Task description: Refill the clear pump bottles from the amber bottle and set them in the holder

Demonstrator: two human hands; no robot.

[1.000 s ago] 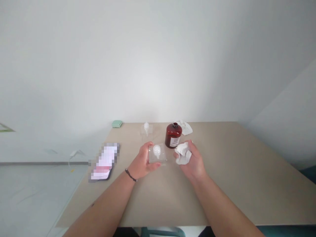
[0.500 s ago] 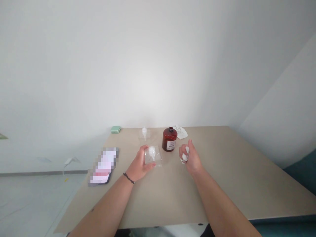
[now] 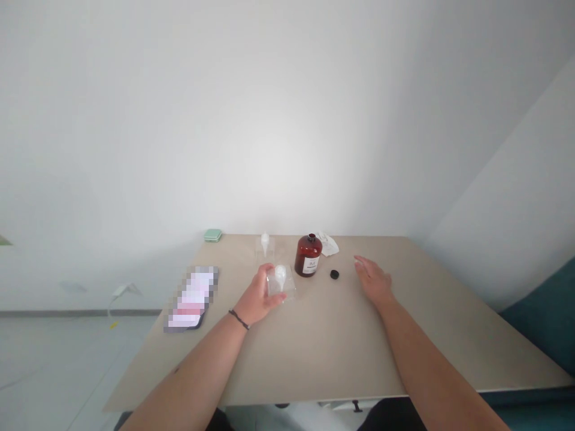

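Left hand (image 3: 257, 296): is gripping a clear square container (image 3: 288, 290), just front-left of the amber bottle.
Right hand (image 3: 374, 281): fingers are extending loosely; one cannot tell whether its palm is holding anything.
Amber bottle (image 3: 308, 256): is standing uncapped.
Black cap (image 3: 335, 274): is lying between bottle and right hand.
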